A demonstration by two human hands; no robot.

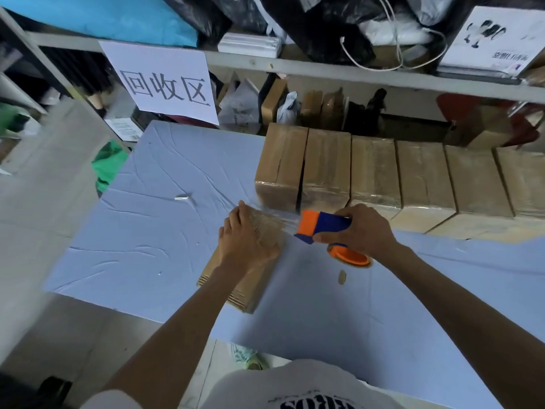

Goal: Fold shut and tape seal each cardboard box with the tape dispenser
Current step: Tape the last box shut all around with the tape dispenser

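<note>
A brown cardboard box (250, 278) lies on the blue-covered table (132, 231) in front of me, its flaps folded shut. My left hand (247, 237) presses flat on the box's far end, over clear tape. My right hand (362, 228) grips an orange and blue tape dispenser (321, 225) just right of the box. A strip of clear tape stretches from the dispenser to the box top.
Several taped cardboard boxes (374, 172) stand in a row along the table's far right. A small tape scrap (342, 277) and a white scrap (181, 198) lie on the cloth. Behind stands a cluttered shelf (324, 72) with a paper sign (168, 84).
</note>
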